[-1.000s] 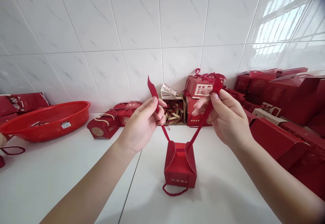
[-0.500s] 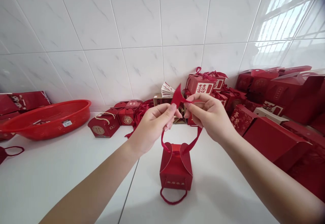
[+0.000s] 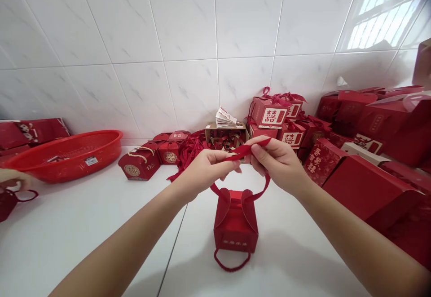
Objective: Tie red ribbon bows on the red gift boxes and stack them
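Observation:
A small red box (image 3: 235, 229) with a cord handle stands on the white table, its two rounded flaps up. A red ribbon (image 3: 243, 150) runs through the flaps and rises in a loop above the box. My left hand (image 3: 210, 169) pinches one part of the ribbon between thumb and fingers. Close beside it on the right, my right hand (image 3: 278, 160) is closed on another part of the ribbon. Between the hands the ribbon strands lie across each other; whether they are knotted cannot be made out.
Behind stand red boxes (image 3: 139, 164), a pile of ribbons (image 3: 195, 151), a carton with cards (image 3: 225, 118) and stacked boxes (image 3: 271, 113). More boxes (image 3: 367, 184) fill the right. Far left are a red basin (image 3: 67, 171) and another person's hand (image 3: 15, 180).
The ribbon end that stood up between my hands now lies stretched sideways. My hands have lowered slightly. Another person's hand has appeared at the left edge, by the corded item.

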`<state>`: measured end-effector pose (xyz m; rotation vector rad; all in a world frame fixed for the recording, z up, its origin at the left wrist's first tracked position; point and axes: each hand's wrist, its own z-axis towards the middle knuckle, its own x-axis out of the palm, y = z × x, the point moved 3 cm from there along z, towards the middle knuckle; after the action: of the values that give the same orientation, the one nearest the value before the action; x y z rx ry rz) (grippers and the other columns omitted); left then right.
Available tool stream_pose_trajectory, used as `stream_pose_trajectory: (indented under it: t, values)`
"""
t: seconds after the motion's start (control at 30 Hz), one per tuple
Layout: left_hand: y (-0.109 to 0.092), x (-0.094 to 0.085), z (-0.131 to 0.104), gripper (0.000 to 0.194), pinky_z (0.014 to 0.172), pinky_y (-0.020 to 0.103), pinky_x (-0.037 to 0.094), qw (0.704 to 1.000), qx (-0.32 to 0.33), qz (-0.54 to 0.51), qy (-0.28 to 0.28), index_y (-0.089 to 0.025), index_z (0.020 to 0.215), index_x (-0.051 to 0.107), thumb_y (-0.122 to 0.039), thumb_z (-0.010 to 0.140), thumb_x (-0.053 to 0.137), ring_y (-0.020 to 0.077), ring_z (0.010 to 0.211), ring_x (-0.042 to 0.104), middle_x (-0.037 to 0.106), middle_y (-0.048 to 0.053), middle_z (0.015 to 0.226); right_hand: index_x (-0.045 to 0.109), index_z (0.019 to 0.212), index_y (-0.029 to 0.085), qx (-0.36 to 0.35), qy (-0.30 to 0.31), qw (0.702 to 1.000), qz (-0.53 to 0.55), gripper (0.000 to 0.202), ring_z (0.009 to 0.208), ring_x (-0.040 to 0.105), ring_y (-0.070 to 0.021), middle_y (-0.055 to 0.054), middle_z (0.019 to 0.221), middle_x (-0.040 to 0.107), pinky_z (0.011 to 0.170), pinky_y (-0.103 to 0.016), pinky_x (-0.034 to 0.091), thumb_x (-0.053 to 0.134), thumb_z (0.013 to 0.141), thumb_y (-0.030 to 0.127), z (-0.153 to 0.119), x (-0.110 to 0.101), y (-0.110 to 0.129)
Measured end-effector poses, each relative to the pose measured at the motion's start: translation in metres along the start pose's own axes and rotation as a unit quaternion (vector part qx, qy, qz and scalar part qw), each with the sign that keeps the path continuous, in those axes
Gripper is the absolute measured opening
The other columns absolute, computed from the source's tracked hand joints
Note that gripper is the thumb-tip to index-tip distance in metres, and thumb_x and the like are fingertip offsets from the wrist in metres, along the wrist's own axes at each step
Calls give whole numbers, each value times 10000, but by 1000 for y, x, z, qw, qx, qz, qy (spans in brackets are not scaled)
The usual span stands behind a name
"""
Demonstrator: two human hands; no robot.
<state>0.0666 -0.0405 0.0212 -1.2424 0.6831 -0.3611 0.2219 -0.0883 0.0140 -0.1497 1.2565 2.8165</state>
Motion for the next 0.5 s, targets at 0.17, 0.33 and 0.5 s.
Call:
stream_pose_trajectory:
  t: [0.17,0.33,0.5]
  values:
    - [7,-7,1,303,743,322,475,985,-15,-164,59,-180,505,619,-280,782,545,199,731,608,662,72,730,654,1007,199,-255,58,929,-262,245,826,644,-148,-76,941,671,698,-260,545,436,921,126,-7,-7,5]
    - [12,-7,1,390,1007,431,386,980,-14,-158,124,-186,746,760,-376,885,449,283,1003,623,721,104,914,647,1073,193,-330,65,866,-370,301,922,644,-178,-107,1016,670,751,-293,553,412,920,86,-12,-6,-2]
    - [9,-7,-9,372,991,423,391,997,17,10,69,-219,925,761,-473,885,492,281,1036,605,715,96,1019,630,1120,163,-299,6,894,-335,280,1006,618,-187,-128,1083,641,832,-308,538,484,898,72,-18,-5,-5]
